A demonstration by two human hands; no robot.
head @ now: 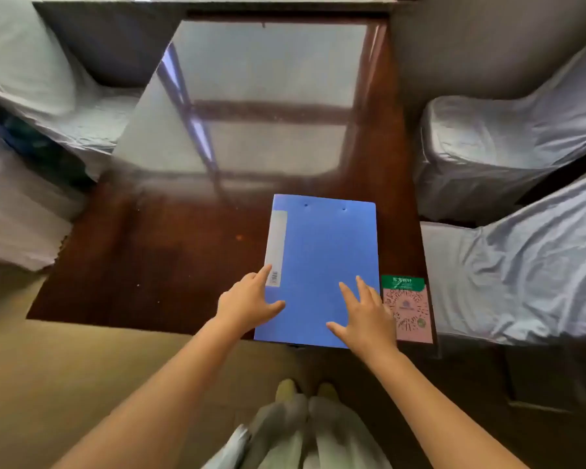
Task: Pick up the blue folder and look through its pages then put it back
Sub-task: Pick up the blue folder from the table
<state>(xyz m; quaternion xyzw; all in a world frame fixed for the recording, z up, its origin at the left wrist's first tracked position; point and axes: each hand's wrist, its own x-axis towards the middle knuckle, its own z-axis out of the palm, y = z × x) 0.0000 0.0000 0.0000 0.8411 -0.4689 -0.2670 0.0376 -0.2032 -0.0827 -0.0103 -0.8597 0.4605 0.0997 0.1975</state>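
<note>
The blue folder (322, 255) lies closed and flat on the dark glossy wooden table (170, 265), near the table's front right corner, its spine with a pale label strip on the left. My left hand (247, 302) rests at the folder's lower left edge, fingers spread, the index finger touching the label. Over the folder's lower right corner my right hand (362, 316) lies with fingers apart. Neither hand holds anything.
A pink card with a green header and a printed code (410, 309) lies on the table just right of the folder. Chairs under pale covers (508, 147) stand on the right and left (31, 96). My legs and feet show below the table's front edge.
</note>
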